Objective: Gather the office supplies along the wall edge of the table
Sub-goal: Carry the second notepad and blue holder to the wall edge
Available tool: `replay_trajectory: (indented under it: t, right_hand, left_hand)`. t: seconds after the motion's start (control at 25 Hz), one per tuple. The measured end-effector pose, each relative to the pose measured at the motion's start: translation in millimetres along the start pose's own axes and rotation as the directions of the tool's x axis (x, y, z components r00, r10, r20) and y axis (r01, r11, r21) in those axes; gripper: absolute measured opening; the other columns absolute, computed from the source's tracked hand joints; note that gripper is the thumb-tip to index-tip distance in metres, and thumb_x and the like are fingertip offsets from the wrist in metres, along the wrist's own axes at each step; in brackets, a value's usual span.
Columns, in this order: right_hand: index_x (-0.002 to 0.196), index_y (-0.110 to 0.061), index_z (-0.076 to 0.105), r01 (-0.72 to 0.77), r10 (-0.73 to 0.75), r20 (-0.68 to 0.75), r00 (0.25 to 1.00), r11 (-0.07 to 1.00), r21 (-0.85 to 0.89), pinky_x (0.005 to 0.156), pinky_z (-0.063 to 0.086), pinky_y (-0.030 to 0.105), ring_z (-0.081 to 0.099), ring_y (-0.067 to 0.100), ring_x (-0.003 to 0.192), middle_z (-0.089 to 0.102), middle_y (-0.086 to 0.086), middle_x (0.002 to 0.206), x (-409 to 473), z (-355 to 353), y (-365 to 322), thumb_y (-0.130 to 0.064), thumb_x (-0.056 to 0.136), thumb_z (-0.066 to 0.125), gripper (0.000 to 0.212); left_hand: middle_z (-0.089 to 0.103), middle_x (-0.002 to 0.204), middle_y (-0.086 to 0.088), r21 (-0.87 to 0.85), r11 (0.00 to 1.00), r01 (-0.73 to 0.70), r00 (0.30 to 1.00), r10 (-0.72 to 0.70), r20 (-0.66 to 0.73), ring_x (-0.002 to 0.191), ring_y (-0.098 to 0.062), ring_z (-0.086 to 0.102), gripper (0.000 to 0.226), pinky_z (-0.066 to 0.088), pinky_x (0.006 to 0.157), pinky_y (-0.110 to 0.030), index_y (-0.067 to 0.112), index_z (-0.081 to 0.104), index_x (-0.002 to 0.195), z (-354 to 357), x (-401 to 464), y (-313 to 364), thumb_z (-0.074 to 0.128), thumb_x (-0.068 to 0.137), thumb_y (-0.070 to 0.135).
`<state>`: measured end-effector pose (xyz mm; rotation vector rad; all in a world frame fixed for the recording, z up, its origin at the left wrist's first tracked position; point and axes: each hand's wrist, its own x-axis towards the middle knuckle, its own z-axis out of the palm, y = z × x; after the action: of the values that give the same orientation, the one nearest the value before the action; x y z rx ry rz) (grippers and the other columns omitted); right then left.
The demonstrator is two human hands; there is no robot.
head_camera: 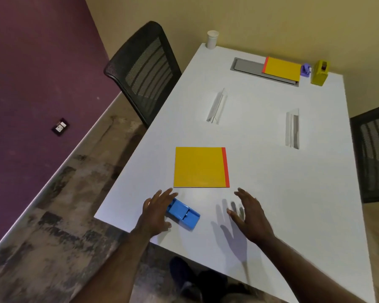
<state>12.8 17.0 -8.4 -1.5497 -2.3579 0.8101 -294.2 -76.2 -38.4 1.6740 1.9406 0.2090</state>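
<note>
Left hand [154,212] fingers spread open over the left end of a blue stapler [183,213] near the bench [293,193] front edge, contact unclear; right hand [251,212] open, hovering, holding nothing. Just beyond lies a yellow notepad [199,167], then two clear sign holders [217,107]. Along the wall edge: second yellow notepad [282,68], purple item [305,70], green tape dispenser [319,73], white cup [212,39].

Both hands outstretched, left hand [155,213] and right hand [251,215] open-fingered, seemingly palms down.
</note>
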Motion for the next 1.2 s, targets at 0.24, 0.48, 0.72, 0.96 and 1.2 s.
replay_trajectory:
  t: [0.24,0.48,0.72,0.96,1.2]
  right_hand:
    - [0.142,-0.017,0.041,-0.046,0.046,-0.015,0.999,0.999,-0.018,0.114,0.031,0.050,0.034,0.022,0.141,0.037,0.004,0.154,7.5,8.5,-6.1,-0.043,0.091,0.060,0.060]
    - [0.141,-0.017,0.043,-0.030,0.031,0.023,0.999,0.999,-0.040,0.114,0.031,0.048,0.034,0.022,0.141,0.036,0.004,0.154,21.2,20.3,1.1,-0.045,0.091,0.058,0.059]
    - [0.139,-0.009,0.046,-0.091,0.089,-0.058,0.994,0.995,-0.042,0.108,0.038,0.044,0.048,0.029,0.130,0.051,0.011,0.142,48.4,33.0,-0.1,-0.044,0.089,0.061,0.062]
    - [0.125,-0.012,0.049,-0.327,0.309,-0.132,0.942,0.934,-0.144,0.085,0.046,0.041,0.055,0.029,0.108,0.056,0.010,0.121,88.2,50.8,-13.4,-0.049,0.086,0.063,0.055]
    - [0.124,-0.009,0.044,-0.579,0.568,-0.114,0.815,0.791,-0.199,0.085,0.044,0.042,0.048,0.027,0.112,0.049,0.009,0.121,107.3,75.1,-27.0,-0.071,0.076,0.057,0.079]
  left_hand:
    - [0.020,0.159,0.006,0.088,0.986,-0.141,0.986,0.133,0.098,0.148,-0.022,0.008,0.082,0.005,0.117,-0.051,0.029,0.033,0.146,3.6,23.3,-10.7,0.077,0.077,0.027]
    - [0.044,0.147,0.003,0.069,0.984,-0.167,0.985,0.163,0.059,0.144,-0.023,0.027,0.062,0.003,0.115,-0.049,0.025,0.048,0.136,4.6,26.8,-18.1,0.075,0.080,0.028]
    - [0.061,0.122,0.009,-0.040,0.996,-0.077,0.993,0.073,-0.096,0.125,-0.018,0.049,0.052,0.014,0.111,-0.048,0.027,0.058,0.121,-9.7,14.8,-16.5,0.081,0.074,0.031]
    - [0.065,0.117,0.007,-0.130,0.988,0.081,0.928,-0.122,-0.352,0.112,-0.019,0.059,0.051,0.030,0.103,-0.056,0.023,0.063,0.118,-28.8,-12.3,-10.2,0.084,0.071,0.020]
    - [0.067,0.115,0.006,-0.114,0.983,0.144,0.896,-0.179,-0.407,0.110,-0.024,0.062,0.057,0.036,0.100,-0.058,0.023,0.064,0.116,-26.2,-34.7,-3.2,0.088,0.065,0.020]
